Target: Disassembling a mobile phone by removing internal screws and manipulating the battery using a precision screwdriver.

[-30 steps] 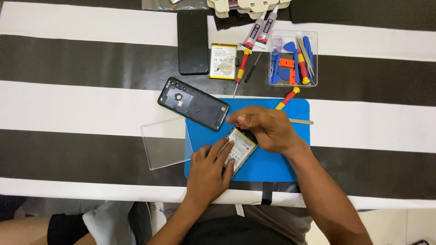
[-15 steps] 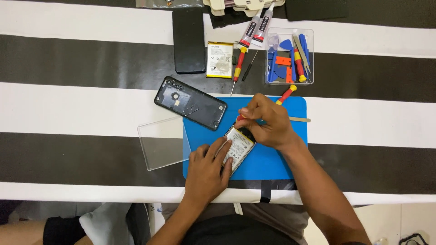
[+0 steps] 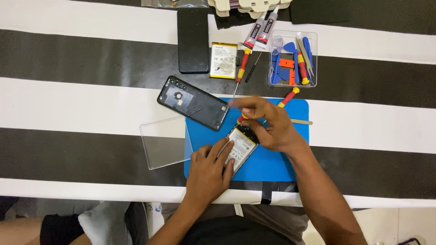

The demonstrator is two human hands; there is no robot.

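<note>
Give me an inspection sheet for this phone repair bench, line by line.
Surface: black and white striped cloth with a blue mat on it.
Job's things: opened phone on the mat; a red and yellow screwdriver partly hidden behind the right hand.
Clutter: back cover, clear case, loose battery, dark phone, two glue tubes, second screwdriver, tool box.
Grippers: left hand rests on the phone; right hand at its top end, blurred.
Cables: nothing seen.
Surroundings: person's knees and pale floor below the table edge.
</note>
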